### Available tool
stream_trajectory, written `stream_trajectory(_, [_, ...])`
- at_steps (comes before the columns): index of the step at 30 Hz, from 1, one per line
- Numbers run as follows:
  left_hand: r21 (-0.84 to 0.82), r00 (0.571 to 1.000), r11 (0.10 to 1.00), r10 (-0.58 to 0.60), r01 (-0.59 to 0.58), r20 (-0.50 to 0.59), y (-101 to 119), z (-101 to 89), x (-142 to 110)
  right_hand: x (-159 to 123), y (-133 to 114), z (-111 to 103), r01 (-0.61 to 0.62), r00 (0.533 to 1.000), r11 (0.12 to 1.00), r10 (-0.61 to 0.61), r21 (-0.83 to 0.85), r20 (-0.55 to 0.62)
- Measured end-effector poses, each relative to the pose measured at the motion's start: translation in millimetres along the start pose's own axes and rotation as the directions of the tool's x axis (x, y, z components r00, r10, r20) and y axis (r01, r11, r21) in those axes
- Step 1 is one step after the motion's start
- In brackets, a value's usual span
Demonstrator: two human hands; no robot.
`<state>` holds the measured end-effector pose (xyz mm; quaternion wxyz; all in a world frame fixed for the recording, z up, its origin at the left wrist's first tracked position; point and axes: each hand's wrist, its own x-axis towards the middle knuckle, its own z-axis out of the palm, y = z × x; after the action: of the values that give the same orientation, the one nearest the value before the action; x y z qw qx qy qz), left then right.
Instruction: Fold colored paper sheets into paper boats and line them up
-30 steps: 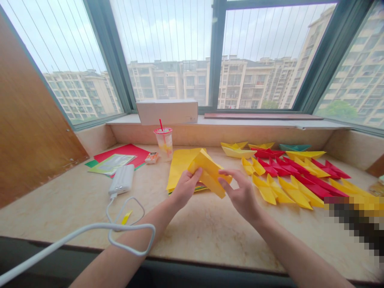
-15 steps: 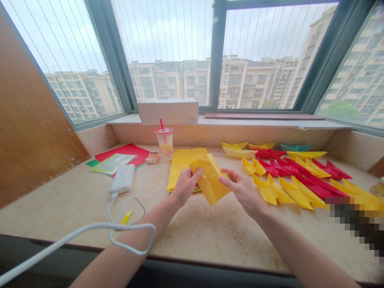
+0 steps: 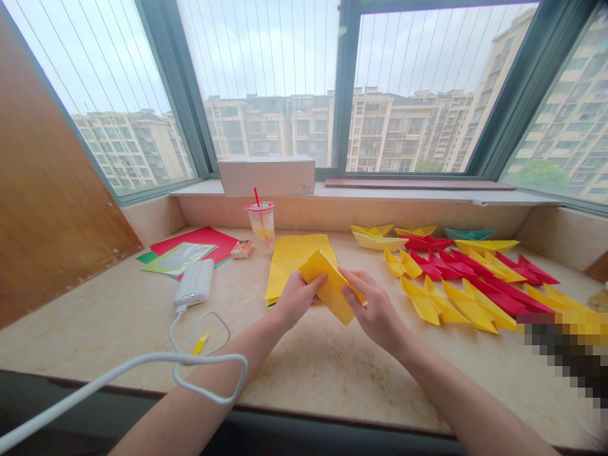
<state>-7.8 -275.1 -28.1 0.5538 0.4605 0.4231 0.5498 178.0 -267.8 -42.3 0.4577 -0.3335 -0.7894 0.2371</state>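
Between my hands, just above the counter, is a folded piece of yellow paper [image 3: 327, 285], tilted with one corner pointing down. My left hand [image 3: 300, 296] pinches its left side, thumb on top and fingers hidden beneath. My right hand [image 3: 373, 304] grips the right edge between thumb and fingers. Behind the left hand lies a stack of yellow paper sheets [image 3: 297, 253]. To the right stand rows of folded paper boats and similar shapes, among them a yellow one [image 3: 425, 301], a red one [image 3: 425, 243] and a green one [image 3: 468, 234].
A white power bank [image 3: 194, 283] with a white cable [image 3: 142, 360] sits at left; the cable loops over my left forearm. Behind are a plastic cup [image 3: 262, 228], a small orange packet [image 3: 241, 249] and red paper [image 3: 209, 239]. A white box [image 3: 266, 177] rests on the sill.
The raised flap of the yellow paper has come down, making the piece narrower. My right hand has moved slightly left, its fingers now closing over the paper's right edge.
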Motion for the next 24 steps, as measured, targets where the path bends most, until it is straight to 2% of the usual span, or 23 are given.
stream_trajectory(5, [-0.022,0.999,1.0,0.016,-0.017,-0.03,0,0.5,0,-3,1,0,0.032,0.985,0.998,-0.022,-0.051,0.173])
stream_trajectory(8, [-0.026,1.0,0.999,0.021,-0.021,-0.023,0,1.9,-2,-4,1,0,0.007,0.978,0.994,0.015,-0.105,0.209])
stream_trajectory(12, [-0.056,0.991,0.998,0.028,-0.021,0.133,0,3.0,-6,-4,2,2,0.001,0.985,0.992,0.02,-0.125,0.172])
stream_trajectory(14, [-0.056,0.984,0.998,0.044,-0.035,0.172,0,3.1,-7,-4,3,2,0.01,0.987,0.993,0.009,-0.115,0.159])
stream_trajectory(19, [0.001,0.993,0.994,0.111,-0.111,-0.031,-3,0.7,0,-5,1,4,0.015,0.992,1.0,-0.013,-0.015,0.122])
stream_trajectory(24, [-0.074,0.984,0.988,0.125,-0.135,-0.129,-6,-2.5,8,0,0,0,-0.1,0.994,0.988,0.094,0.117,0.055])
